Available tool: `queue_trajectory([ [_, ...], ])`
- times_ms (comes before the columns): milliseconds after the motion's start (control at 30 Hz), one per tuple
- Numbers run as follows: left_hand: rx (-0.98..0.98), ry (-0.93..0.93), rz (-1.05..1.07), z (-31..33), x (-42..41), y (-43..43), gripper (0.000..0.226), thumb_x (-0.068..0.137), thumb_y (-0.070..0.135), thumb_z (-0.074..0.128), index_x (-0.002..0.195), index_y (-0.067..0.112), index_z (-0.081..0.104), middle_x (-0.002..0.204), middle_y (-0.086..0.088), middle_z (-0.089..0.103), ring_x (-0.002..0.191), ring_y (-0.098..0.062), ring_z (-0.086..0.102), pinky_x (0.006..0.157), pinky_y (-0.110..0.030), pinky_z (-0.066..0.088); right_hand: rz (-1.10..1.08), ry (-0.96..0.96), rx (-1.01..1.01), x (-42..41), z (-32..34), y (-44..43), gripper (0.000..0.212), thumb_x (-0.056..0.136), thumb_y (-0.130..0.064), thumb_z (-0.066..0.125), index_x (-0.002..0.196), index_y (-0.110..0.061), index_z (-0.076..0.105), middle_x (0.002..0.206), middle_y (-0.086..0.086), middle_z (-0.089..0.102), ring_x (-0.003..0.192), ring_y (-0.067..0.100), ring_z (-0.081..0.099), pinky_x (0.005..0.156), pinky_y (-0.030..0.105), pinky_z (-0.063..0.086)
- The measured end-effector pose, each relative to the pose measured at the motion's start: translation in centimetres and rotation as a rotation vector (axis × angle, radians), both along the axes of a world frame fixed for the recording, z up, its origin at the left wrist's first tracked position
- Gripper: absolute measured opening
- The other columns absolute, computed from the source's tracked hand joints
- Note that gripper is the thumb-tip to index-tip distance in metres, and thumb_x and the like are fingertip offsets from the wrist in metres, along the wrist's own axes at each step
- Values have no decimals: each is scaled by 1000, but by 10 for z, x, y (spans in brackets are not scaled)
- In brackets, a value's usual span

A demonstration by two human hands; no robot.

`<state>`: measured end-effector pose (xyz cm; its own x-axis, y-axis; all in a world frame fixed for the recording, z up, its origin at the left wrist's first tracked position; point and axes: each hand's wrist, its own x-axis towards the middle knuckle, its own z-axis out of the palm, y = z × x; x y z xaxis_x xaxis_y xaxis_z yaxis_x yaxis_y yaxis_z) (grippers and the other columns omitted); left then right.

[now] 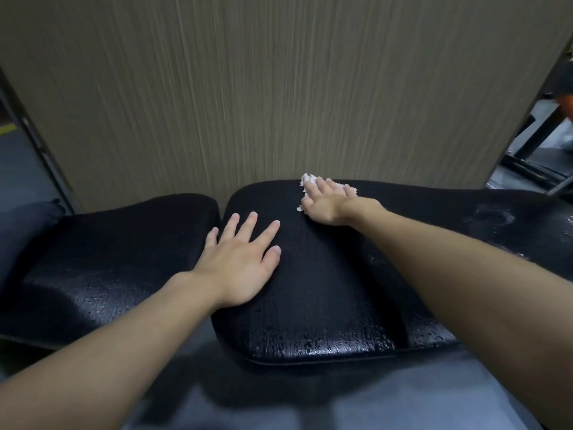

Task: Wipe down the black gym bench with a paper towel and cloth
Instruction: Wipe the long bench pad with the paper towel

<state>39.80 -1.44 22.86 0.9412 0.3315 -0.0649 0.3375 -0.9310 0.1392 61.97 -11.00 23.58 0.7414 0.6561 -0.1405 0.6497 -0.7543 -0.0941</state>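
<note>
A crumpled white paper towel (308, 181) was pressed flat-fingered by the right hand (325, 201) at the far edge of the wet black padded gym bench (310, 305), apparently steadied by the left hand (240, 259), spread empty.

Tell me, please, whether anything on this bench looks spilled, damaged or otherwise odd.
Two things. The paper towel under the right hand looks wadded and frayed at its edges. The black bench carries droplets along its near edge and a blotchy patch at the right; moisture or wear, I cannot tell.
</note>
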Motion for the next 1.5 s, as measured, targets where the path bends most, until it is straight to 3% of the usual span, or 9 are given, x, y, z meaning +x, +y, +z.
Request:
queue_trajectory([
  [267,-14,13,15,3,0,-2,56,99,54,12,153,46,-2,164,2,-10,150,-24,-13,120,-51,-1,179,-28,44,-120,4,-84,60,102,-42,13,158,-29,-5,167,-3,-5,152,16,-7,121,46,-3],
  [400,1,49,25,6,-1,-5,56,99,53,11,153,44,-1,165,-1,-8,150,-26,-11,119,-54,2,243,-99,17,-173,3,-129,61,100,-45,4,157,-27,-7,167,-2,-5,152,17,-5,121,45,-1],
  [467,68,80,16,12,-1,-8,57,100,51,12,155,38,2,165,-3,-5,151,-28,-6,118,-58,5,266,-119,0,-189,4,-145,69,92,-49,-7,157,-26,-9,167,-2,-6,152,18,-6,121,45,-1],
  [600,90,-54,-78,23,2,-18,54,101,41,25,154,29,21,163,-2,14,149,-23,14,116,-51,20,293,-64,20,-198,10,-157,74,89,-56,-7,158,-28,-6,167,-2,-7,152,17,-11,121,47,-7],
  [700,27,-62,-51,20,5,-28,53,101,41,23,152,29,26,162,-1,20,149,-23,15,116,-53,17,289,-98,27,-189,5,-150,76,86,-54,-10,158,-29,-6,167,-1,-7,152,17,-10,121,45,-5],
  [833,47,-29,-10,8,5,-37,60,99,52,18,155,32,14,165,-5,6,151,-28,1,118,-57,4,204,-41,8,-142,6,-119,58,104,-43,13,158,-29,-4,167,-1,-9,152,15,-11,121,44,-7],
  [1000,62,1,-8,4,9,-36,63,97,58,17,155,36,4,165,-5,-3,151,-27,-7,118,-57,-2,113,31,17,-63,8,-75,59,103,-43,16,158,-32,-3,167,-3,-8,152,14,-11,121,46,-8],
  [1233,47,21,-15,1,13,-30,63,97,58,16,154,40,-1,164,-2,-10,150,-23,-15,117,-56,-7,49,-12,32,29,7,-22,60,98,-44,17,156,-36,5,164,-8,15,151,15,5,120,50,1],
  [1500,39,28,-7,2,14,-30,63,96,60,16,154,42,0,164,-1,-10,150,-21,-15,117,-55,-8,13,2,12,23,2,-26,63,97,-46,14,156,-36,-3,165,-9,9,152,15,-2,120,50,1],
])
